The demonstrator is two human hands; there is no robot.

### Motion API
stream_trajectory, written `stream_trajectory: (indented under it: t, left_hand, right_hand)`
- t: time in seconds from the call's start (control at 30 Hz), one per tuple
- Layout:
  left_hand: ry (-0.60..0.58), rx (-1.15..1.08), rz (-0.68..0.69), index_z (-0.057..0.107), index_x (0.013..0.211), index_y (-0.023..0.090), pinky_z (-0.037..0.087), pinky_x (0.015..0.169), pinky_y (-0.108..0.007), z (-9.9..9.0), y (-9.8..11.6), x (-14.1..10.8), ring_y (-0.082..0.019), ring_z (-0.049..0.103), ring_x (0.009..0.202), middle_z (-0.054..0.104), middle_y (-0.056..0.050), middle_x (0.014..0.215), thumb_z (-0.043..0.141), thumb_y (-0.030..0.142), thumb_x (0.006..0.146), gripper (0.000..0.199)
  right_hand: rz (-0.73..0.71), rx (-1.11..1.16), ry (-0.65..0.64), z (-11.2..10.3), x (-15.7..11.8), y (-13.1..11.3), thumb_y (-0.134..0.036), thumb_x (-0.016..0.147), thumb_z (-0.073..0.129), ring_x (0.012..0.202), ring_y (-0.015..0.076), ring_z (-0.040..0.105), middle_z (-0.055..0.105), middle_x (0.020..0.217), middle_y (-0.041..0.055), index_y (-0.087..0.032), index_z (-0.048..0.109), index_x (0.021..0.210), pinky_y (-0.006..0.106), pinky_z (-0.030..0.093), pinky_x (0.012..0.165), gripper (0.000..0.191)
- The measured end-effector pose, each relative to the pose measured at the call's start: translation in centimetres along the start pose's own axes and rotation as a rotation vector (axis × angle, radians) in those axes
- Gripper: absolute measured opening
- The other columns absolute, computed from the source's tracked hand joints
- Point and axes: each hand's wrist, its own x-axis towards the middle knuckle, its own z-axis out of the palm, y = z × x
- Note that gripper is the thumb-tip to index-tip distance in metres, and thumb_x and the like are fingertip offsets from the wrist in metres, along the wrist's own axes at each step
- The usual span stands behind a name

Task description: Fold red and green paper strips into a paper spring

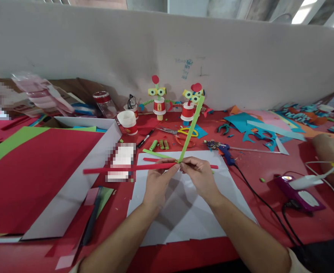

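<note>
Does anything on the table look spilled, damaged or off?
No spill or breakage visible. The blue paper offcuts beyond and right of the glue gun look untidy: loosely overlapping, with rounded pieces cut out, probably ordinary scraps.

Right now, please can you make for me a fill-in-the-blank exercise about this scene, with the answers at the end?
The left hand and right hand hold a red strip and, pointing upward, another strip, which is ____.

The power strip lies on the ____ side of the white sheet.

The glasses stand in a paper ____.

The tabletop is coloured ____.

Missing words: green; right; cup; red.
</note>
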Motion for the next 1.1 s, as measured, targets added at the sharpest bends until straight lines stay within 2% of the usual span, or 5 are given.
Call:
stream_trajectory:
  t: [0.23, 0.37, 0.53, 0.83, 1.1]
  left_hand:
    - [0.038, 0.097, -0.011, 0.071, 0.074, 0.017, 0.043, 0.068, -0.028, -0.1, -0.2, 0.1, -0.015, 0.057, 0.07, 0.068, -0.002, 0.072, 0.076, 0.032, 0.064, 0.018]
    - [0.057, -0.007, -0.132, 0.07, 0.064, 0.015, 0.039, 0.062, -0.026, -0.1, 0.0, 0.3, -0.012, 0.053, 0.061, 0.065, -0.002, 0.062, 0.08, 0.032, 0.058, 0.021]
    - [0.032, -0.258, -0.203, 0.069, 0.059, 0.016, 0.041, 0.065, -0.024, -0.4, 0.4, 0.8, -0.01, 0.056, 0.063, 0.066, -0.001, 0.063, 0.081, 0.026, 0.056, 0.016]
    - [0.018, -0.275, -0.237, 0.069, 0.057, 0.016, 0.041, 0.062, -0.023, -0.5, 0.3, 0.8, -0.009, 0.053, 0.061, 0.062, 0.001, 0.058, 0.082, 0.023, 0.055, 0.015]
    - [-0.091, -0.265, -0.172, 0.07, 0.06, 0.016, 0.041, 0.063, -0.024, -0.4, 0.5, 0.8, -0.009, 0.051, 0.06, 0.062, 0.001, 0.059, 0.08, 0.024, 0.059, 0.013]
  right_hand:
    - [0.024, -0.049, 0.025, 0.2, -0.2, -0.6, -0.03, 0.067, 0.069, 0.058, 0.015, 0.058, 0.066, 0.063, 0.0017, -0.018, 0.07, 0.069, 0.029, 0.048, 0.059, 0.012]
    - [0.051, 0.042, 0.061, 0.5, -0.3, -0.5, -0.03, 0.065, 0.072, 0.059, 0.0147, 0.06, 0.066, 0.066, 0.0007, -0.018, 0.067, 0.075, 0.03, 0.052, 0.061, 0.016]
    - [0.016, 0.107, -0.055, 0.4, -0.5, -0.7, -0.03, 0.072, 0.065, 0.068, 0.014, 0.062, 0.067, 0.077, 0.0015, -0.019, 0.065, 0.084, 0.03, 0.053, 0.069, 0.016]
    - [-0.204, -0.339, -0.094, 0.3, -1.1, -0.9, -0.033, 0.084, 0.055, 0.065, 0.0137, 0.057, 0.061, 0.072, 0.0018, -0.019, 0.061, 0.074, 0.024, 0.043, 0.054, 0.018]
    - [-0.086, -0.084, -0.103, 0.5, -1.2, -0.9, -0.034, 0.082, 0.058, 0.058, 0.0127, 0.056, 0.058, 0.063, -0.0011, -0.02, 0.058, 0.071, 0.026, 0.047, 0.057, 0.019]
